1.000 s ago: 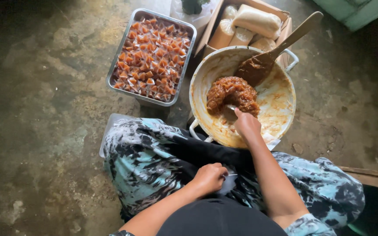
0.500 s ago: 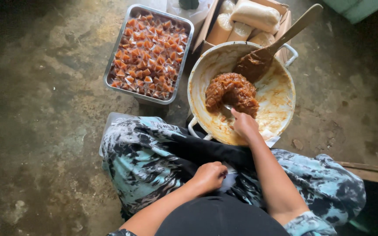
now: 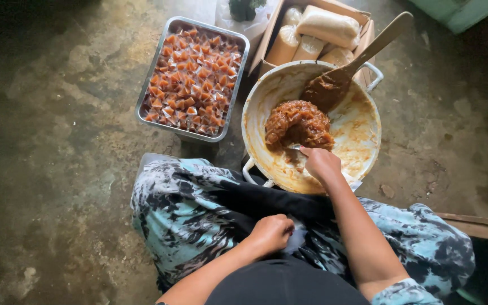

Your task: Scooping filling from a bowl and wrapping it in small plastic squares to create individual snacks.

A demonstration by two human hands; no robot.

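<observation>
My right hand reaches into a wide, pale, two-handled pan and is closed on a small metal utensil. The utensil's tip touches the near edge of a brown sticky lump of paste. A long wooden spatula coated in paste leans on the pan's far rim. My left hand rests in my lap on blue patterned cloth. It is curled into a fist around a small pale piece of wrapper.
A rectangular metal tray full of small wrapped orange-brown pieces stands left of the pan. Behind the pan is a cardboard box holding pale wrapped packages. The floor is rough concrete. A wooden edge lies at the right.
My right hand has stayed at the near edge of the paste lump with only slight shifting. My left hand has closed more tightly over the pale wrapper in my lap.
</observation>
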